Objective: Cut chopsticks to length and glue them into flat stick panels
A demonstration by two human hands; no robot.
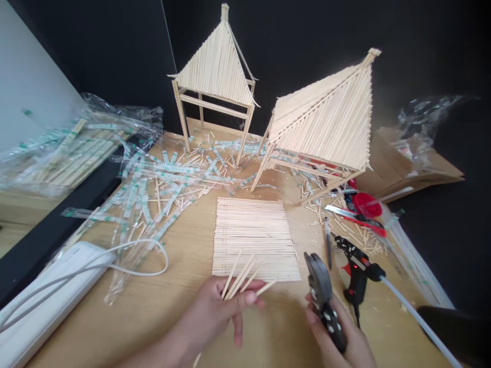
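Observation:
Several thin wooden sticks [245, 276] fan out from my left hand [226, 301], its fingers closed around them. A black hand tool [322, 286], apparently a pair of cutters, is gripped in my right hand [333, 327]; how far its jaws are apart I cannot tell. Just beyond my hands lies a flat panel of sticks set side by side [253, 235]; the held sticks overlap its near edge in view. To the right of the tool are a glue gun [356, 268], with a long pale glue stick in its back, and a dark pen [328, 243].
Two stick-built pavilion models stand behind, one upright [215, 66] and one tilted [322, 117]. Torn clear wrappers [153, 179] and loose stick pieces litter the left and back. A white power strip [57, 296] with a cable lies left. A red-handled saw [356, 220] lies right.

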